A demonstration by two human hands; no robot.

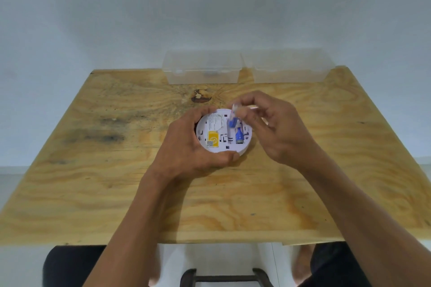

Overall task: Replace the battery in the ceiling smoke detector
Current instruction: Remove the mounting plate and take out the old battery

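A round white smoke detector [218, 127] lies back side up on the wooden table [116, 170], with a yellow sticker on its left half. My left hand [186, 147] wraps around its left and front rim. One blue battery [239, 135] lies in the open compartment on the right. My right hand [268, 126] pinches a second blue and white battery [233, 117], tilted upward over the far end of the compartment, its lower end at the slot.
Two clear plastic boxes stand at the table's far edge: the left box [203, 70] holds a small dark item, the right box [289, 67] looks empty. A dark knot [200, 96] marks the wood behind the detector. A stool frame [224, 277] shows below the table.
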